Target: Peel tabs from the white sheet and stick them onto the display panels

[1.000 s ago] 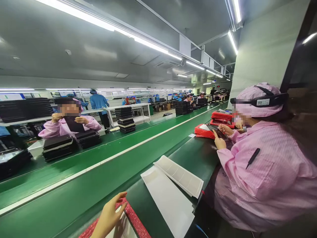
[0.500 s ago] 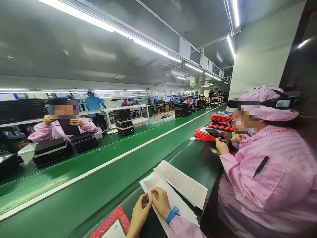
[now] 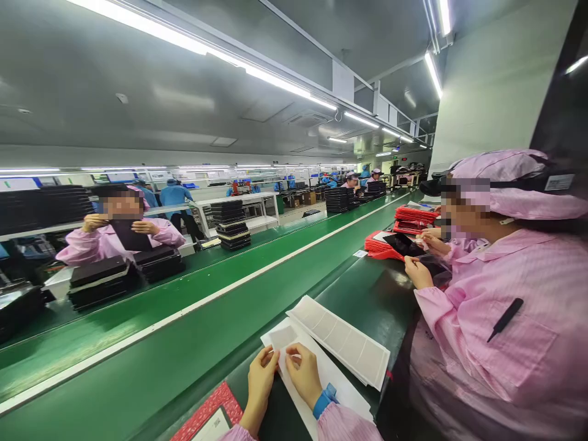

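Observation:
White sheets (image 3: 316, 389) lie on the dark green bench, with a greyish rectangle at their far end. Over their left edge, my left hand (image 3: 261, 381) has thumb and fingers pinched together; whatever is between them is too small to name. My right hand (image 3: 303, 372), a blue band at its wrist, is just to the right above the sheets, fingertips curled together and their contents hidden. A stack of label sheets (image 3: 340, 340) lies at an angle beside them. Left of my hands is a red bubble-wrap piece (image 3: 209, 410) with a white-faced, dark-edged item on it.
A green conveyor (image 3: 220, 306) runs diagonally past the bench. On the right sits a person in pink (image 3: 509, 306) handling a dark panel near red stacks (image 3: 383, 245). Across the belt, another person holds a black panel behind black stacks (image 3: 103, 282).
My hands have moved slightly apart, the left one turning more upright. The neighbour's hands have shifted around the dark panel. The whole view has shifted a little.

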Demonstrator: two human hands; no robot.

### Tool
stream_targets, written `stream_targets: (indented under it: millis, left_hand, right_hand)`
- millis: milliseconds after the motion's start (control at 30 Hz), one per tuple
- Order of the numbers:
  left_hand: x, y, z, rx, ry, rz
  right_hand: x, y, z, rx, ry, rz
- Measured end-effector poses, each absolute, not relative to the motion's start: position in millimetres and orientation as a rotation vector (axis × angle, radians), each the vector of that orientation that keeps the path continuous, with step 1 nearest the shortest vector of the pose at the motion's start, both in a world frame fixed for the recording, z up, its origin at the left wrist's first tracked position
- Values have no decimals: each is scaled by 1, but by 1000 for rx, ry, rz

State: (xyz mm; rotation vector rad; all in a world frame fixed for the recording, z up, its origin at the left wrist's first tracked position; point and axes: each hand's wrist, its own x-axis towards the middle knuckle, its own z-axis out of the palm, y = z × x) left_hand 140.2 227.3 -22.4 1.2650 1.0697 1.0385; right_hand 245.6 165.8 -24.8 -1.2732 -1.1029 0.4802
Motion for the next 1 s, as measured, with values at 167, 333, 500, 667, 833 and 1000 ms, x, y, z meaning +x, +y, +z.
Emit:
stream_targets:
  millis: [167, 333, 500, 667, 833, 1000]
  left_hand:
    - [143, 217, -11, 1308, 974, 1056]
    - [146, 209, 3, 1361, 870, 1041]
    - [148, 203, 9, 1385, 777, 1009]
    - [148, 202, 8, 1395, 788, 1008]
    - [146, 204, 10, 1406, 813, 1000]
    - [145, 206, 13, 1412, 838, 1009]
  right_hand:
    - [248, 164, -20, -1235, -1043, 517]
    - [250, 160, -11, -1222, -1018, 486]
    - [251, 156, -4, -1215, -1027, 423]
    - [255, 156, -4, -1208, -1086, 362]
    - [257, 158, -5, -1192, -1154, 295]
    - [255, 156, -5, -1182, -1229, 223]
